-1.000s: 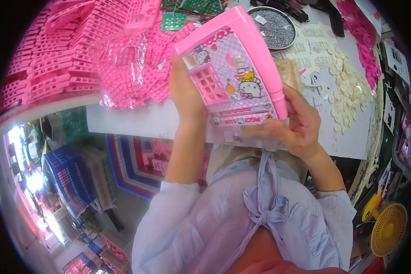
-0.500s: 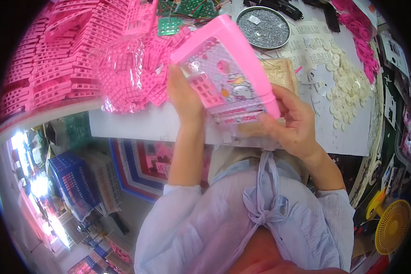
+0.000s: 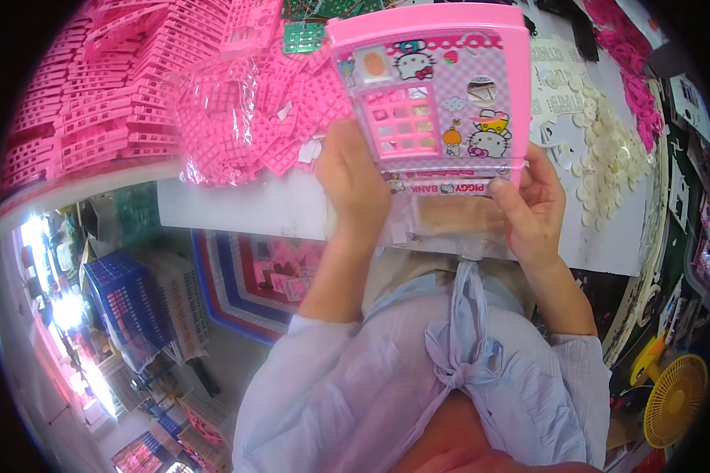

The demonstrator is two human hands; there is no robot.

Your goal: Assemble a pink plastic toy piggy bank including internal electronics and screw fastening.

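Observation:
Over the work table I hold up a pink plastic toy panel (image 3: 461, 102), its face covered in a lilac checked print with cartoon characters. A grid of square openings sits in its left part and a round hole at its upper right. My left hand (image 3: 355, 173) grips the lower left edge, with its fingers mostly hidden behind. On the lower right corner my right hand (image 3: 535, 206) closes, thumb in front and fingers at the side. Below the panel a tan block (image 3: 457, 214) shows in part on the table.
Pink grid pieces (image 3: 292, 130) lie left of the panel, some in a clear plastic bag (image 3: 217, 118). Stacked pink panels (image 3: 79, 102) fill the far left. Green circuit boards (image 3: 304, 37) lie behind. Small cream discs (image 3: 596, 158) spread at right. A yellow fan (image 3: 676, 400) stands lower right.
Both hands have turned the panel from a steep tilt to nearly upright, its printed face now toward me. It has shifted right and hides the dish of small metal parts.

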